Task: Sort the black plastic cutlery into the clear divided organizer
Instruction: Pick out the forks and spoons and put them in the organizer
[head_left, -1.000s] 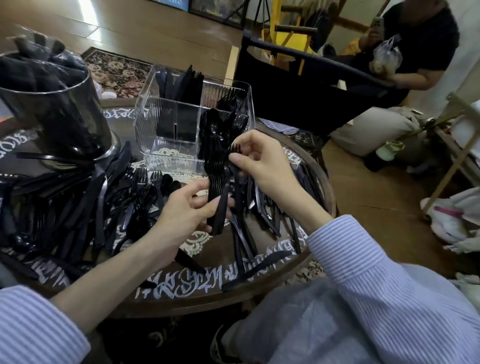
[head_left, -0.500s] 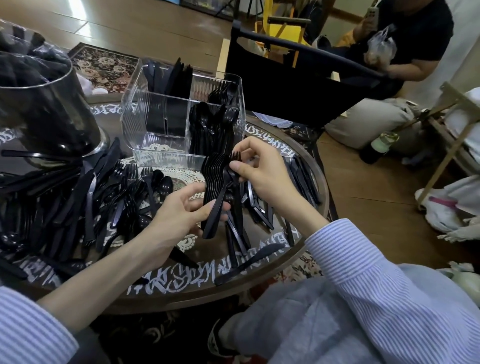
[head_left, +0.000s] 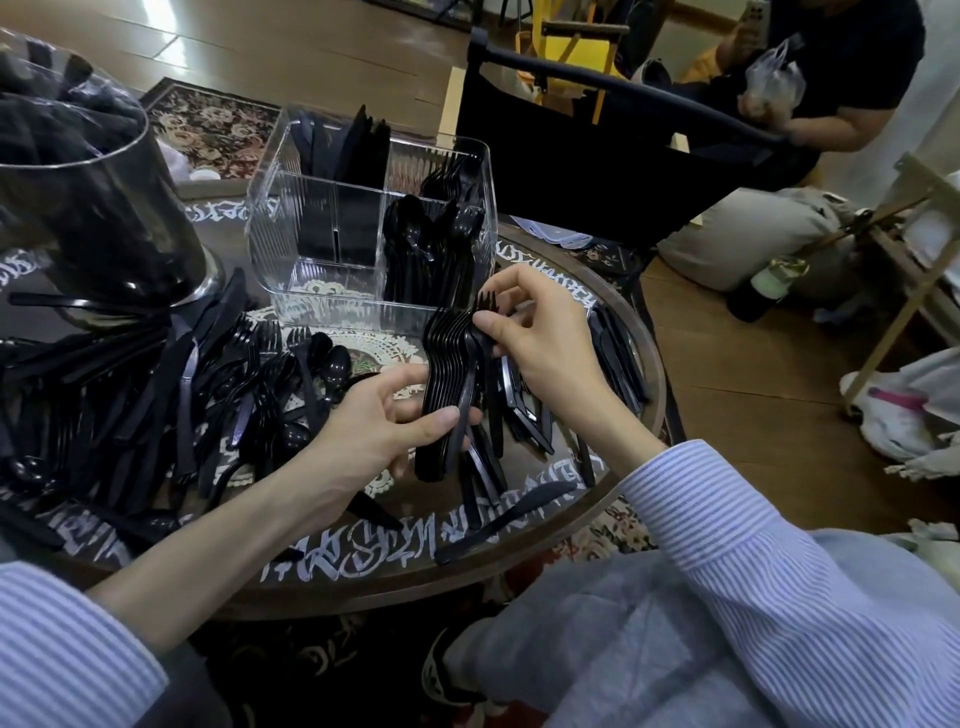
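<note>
While both hands grip fork stack (head_left: 447, 395) at frame centre, left hand (head_left: 374, 421) curled round handles, right hand (head_left: 540, 338) pinching tines, organizer (head_left: 291, 249) partly filled (front-left compartment bare); loose cutlery pile (head_left: 156, 384) left unsorted.

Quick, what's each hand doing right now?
Left hand: grips the stack of black forks by the handles.
Right hand: pinches the top fork at the head of that stack.

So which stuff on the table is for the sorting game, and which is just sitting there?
For the job:
fork stack, held by left hand and right hand
organizer
loose cutlery

Just lying about:
dark glass jar
black chair
bottle on the floor
rug
</note>
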